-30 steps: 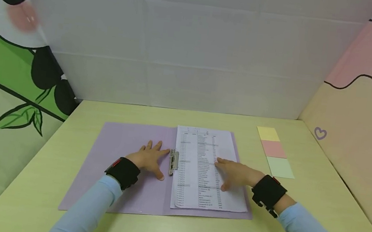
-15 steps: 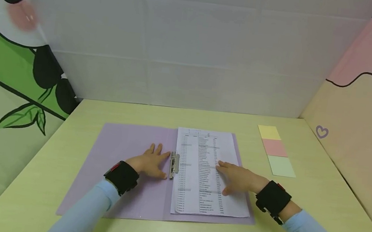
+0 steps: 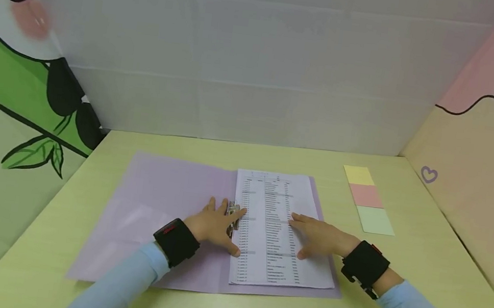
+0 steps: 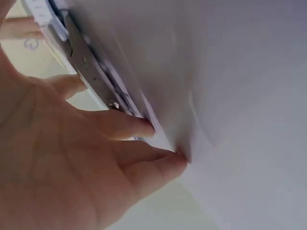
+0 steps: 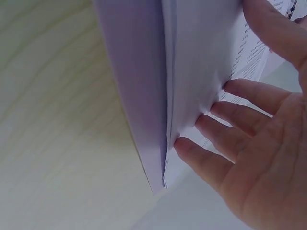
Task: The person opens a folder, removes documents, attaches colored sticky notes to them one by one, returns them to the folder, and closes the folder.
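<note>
A lilac clip folder (image 3: 155, 184) lies opened out on the table, a stack of printed sheets (image 3: 256, 268) on its right half. Over the fold, my left hand (image 3: 214, 227) spreads its fingers across the metal clip (image 4: 91, 69), partly hiding it. Index finger and thumb reach the sheets' left edge in the head view; in the left wrist view, two fingertips touch the lilac cover beside the clip. My right hand (image 3: 319, 237) rests on the right part of the sheets, its fingertips pressing the top page in the right wrist view.
Yellow (image 3: 359, 175), pink (image 3: 366, 195) and pale green (image 3: 375, 220) paper squares lie in a row on the table, right of the folder. A white wall (image 3: 261, 73) stands behind, with painted panels on both sides.
My left hand has moved right, from the left cover onto the clip and the sheets' edge. The left cover now looks slightly lifted from the table. My right hand stays on the sheets.
</note>
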{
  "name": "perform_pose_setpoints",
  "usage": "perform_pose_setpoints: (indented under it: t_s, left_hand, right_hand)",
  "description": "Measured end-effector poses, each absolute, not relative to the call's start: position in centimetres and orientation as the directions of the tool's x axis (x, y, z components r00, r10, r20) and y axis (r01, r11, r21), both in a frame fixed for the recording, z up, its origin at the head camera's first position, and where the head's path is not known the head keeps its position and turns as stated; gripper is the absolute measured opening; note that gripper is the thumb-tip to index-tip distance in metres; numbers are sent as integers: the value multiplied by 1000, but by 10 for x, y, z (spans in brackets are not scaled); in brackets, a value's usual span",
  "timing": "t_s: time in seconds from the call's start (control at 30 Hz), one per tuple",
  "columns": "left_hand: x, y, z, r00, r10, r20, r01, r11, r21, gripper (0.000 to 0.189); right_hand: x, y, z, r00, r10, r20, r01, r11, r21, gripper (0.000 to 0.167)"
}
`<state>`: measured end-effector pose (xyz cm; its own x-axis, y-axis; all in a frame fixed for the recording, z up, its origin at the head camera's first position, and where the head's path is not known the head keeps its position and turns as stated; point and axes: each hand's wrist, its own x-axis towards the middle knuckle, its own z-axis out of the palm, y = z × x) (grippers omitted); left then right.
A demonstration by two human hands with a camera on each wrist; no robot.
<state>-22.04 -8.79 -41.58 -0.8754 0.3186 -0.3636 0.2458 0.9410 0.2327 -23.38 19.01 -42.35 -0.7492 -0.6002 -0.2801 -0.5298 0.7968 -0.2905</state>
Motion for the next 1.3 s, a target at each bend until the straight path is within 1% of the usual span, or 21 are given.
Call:
perform_pose_setpoints:
  t_s: [0.1, 0.3, 0.43, 0.57, 0.73, 0.87, 1.03, 1.17, 1.23, 1.3]
  left_hand:
    - [-219, -84, -415, -883, 296, -365, 242, 952, 187, 104]
    - [-222, -79, -414, -888, 270, -373, 233, 962, 142, 104]
    - [-223, -76, -411, -892, 259, -371, 236, 966, 106, 105]
    - [-223, -75, -407, -896, 244, -370, 229, 970, 85, 105]
    - [-223, -75, -407, -899, 235, -370, 225, 972, 70, 105]
    - [-223, -75, -407, -897, 232, -376, 222, 972, 72, 105]
    - [-221, -74, -409, -893, 235, -384, 224, 972, 72, 105]
    - [-219, -73, -411, -894, 246, -374, 234, 969, 78, 104]
    - [-218, -73, -412, -895, 247, -372, 234, 969, 81, 104]
    - [-217, -73, -414, -894, 247, -374, 233, 969, 83, 104]
  right_hand:
    - [-233, 190, -422, -756, -594, -275, -517, 800, -304, 85]
    - [-234, 195, -421, -777, -580, -246, -492, 803, -337, 89]
    - [-239, 198, -421, -792, -577, -201, -507, 804, -311, 88]
    - [-248, 203, -421, -829, -543, -133, -491, 821, -293, 86]
    - [-258, 210, -418, -881, -473, -29, -431, 825, -367, 77]
    - [-262, 214, -418, -909, -417, 19, -382, 813, -440, 67]
    - [-265, 216, -420, -942, -335, 19, -288, 777, -560, 52]
    - [-267, 218, -425, -953, -303, 10, -250, 768, -589, 44]
    - [-269, 220, -428, -953, -304, -21, -227, 753, -618, 42]
    - [-271, 222, -432, -948, -308, -84, -166, 699, -695, 44]
